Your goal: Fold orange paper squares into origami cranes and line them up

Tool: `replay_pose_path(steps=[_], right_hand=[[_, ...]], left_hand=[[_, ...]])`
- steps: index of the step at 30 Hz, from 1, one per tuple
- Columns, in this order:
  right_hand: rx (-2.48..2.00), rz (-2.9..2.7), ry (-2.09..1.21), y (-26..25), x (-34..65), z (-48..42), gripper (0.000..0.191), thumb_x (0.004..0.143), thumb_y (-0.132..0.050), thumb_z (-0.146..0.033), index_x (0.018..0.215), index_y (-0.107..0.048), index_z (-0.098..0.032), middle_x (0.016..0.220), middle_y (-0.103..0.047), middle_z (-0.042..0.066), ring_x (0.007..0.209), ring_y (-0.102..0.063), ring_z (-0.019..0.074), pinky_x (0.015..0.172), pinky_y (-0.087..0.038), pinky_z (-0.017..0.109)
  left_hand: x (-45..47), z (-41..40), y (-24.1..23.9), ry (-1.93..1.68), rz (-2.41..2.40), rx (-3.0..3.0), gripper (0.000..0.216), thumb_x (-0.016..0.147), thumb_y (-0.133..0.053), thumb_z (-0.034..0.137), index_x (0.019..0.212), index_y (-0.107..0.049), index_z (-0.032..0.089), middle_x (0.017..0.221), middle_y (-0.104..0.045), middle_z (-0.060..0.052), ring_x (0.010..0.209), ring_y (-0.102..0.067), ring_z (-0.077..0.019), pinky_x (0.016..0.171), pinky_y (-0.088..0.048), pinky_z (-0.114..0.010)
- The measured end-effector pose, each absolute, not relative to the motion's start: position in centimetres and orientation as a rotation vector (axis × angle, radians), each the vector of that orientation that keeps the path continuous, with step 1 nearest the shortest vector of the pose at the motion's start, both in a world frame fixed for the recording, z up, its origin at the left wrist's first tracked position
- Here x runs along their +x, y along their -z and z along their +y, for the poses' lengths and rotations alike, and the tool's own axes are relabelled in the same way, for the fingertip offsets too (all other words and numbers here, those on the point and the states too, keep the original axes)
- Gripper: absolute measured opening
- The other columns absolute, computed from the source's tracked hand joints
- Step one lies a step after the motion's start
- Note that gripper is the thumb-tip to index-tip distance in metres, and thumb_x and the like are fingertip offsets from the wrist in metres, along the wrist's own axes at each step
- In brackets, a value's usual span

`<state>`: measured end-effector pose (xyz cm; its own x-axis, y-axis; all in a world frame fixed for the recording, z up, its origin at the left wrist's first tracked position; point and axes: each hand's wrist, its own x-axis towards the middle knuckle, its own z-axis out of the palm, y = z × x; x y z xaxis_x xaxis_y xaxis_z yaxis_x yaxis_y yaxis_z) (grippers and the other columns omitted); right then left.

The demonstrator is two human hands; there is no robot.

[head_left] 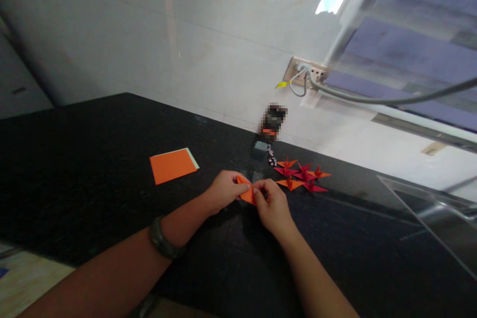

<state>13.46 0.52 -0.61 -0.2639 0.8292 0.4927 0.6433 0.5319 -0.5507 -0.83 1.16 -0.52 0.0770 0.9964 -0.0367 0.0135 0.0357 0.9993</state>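
My left hand (223, 190) and my right hand (272, 204) meet over a folded orange paper piece (246, 193) on the black countertop (93, 159). Both pinch it, fingers closed on its edges, left from the left side and right from the right. A dark band circles my left wrist. Just beyond my right hand lie several finished paper cranes (302, 176) in orange and red. A stack of flat square paper (173, 165), orange on top, rests to the left of my hands.
A small dark object (273, 121) stands against the white wall behind the cranes. A wall socket (307, 72) with a grey cable plugged in sits above it. A clear sheet (428, 213) lies at the right end of the counter.
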Motion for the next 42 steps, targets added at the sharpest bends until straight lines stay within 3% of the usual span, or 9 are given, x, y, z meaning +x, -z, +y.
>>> replay_pose_path(steps=[13, 19, 31, 37, 42], right_hand=[[-1.022, -2.163, -0.142, -0.3, 14.1, 0.5, 0.015, 0.079, -0.046, -0.018, 0.077, -0.061, -0.018, 0.075, -0.055, 0.005, 0.07, -0.053, 0.0143, 0.062, -0.042, 0.024], [-0.996, -2.367, -0.118, -1.1, 14.3, 0.2, 0.022, 0.083, -0.042, -0.022, 0.074, -0.061, -0.017, 0.07, -0.055, 0.004, 0.067, -0.052, 0.0132, 0.062, -0.041, 0.024], [-0.971, -2.259, -0.163, -0.4, 14.1, 0.2, 0.022, 0.083, -0.044, -0.02, 0.071, -0.062, -0.016, 0.067, -0.055, 0.004, 0.063, -0.052, 0.0122, 0.059, -0.041, 0.023], [-1.032, -2.058, -0.361, 0.4, 13.6, 0.3, 0.018, 0.079, -0.05, -0.023, 0.068, -0.061, -0.016, 0.063, -0.055, 0.002, 0.06, -0.051, 0.0121, 0.057, -0.04, 0.023], [-1.203, -1.714, -0.802, 0.9, 13.0, 0.6, 0.017, 0.073, -0.057, -0.032, 0.067, -0.057, -0.016, 0.055, -0.052, -0.002, 0.049, -0.044, 0.0098, 0.046, -0.035, 0.021]], left_hand=[[-0.7, 0.9, 0.5, -1.041, 1.036, 0.979, 0.011, 0.061, -0.061, 0.019, 0.068, -0.063, 0.011, 0.061, -0.062, -0.002, 0.054, -0.056, -0.0091, 0.05, -0.043, -0.019], [-1.0, 0.9, 0.2, -1.007, 1.004, 0.855, 0.016, 0.057, -0.066, 0.023, 0.066, -0.062, 0.011, 0.061, -0.062, -0.003, 0.053, -0.055, -0.009, 0.051, -0.041, -0.021], [-1.1, 0.9, 0.2, -0.988, 0.987, 0.851, 0.024, 0.061, -0.066, 0.033, 0.068, -0.061, 0.011, 0.06, -0.061, -0.001, 0.053, -0.055, -0.0085, 0.053, -0.041, -0.021], [-0.8, 1.0, 0.6, -1.041, 1.028, 0.949, 0.025, 0.061, -0.067, 0.035, 0.065, -0.058, 0.011, 0.057, -0.058, 0.001, 0.051, -0.052, -0.0074, 0.05, -0.04, -0.019], [-0.6, 1.1, 0.9, -1.1, 1.059, 1.069, 0.024, 0.064, -0.064, 0.034, 0.064, -0.058, 0.011, 0.056, -0.058, 0.0, 0.05, -0.053, -0.0089, 0.049, -0.04, -0.02]])
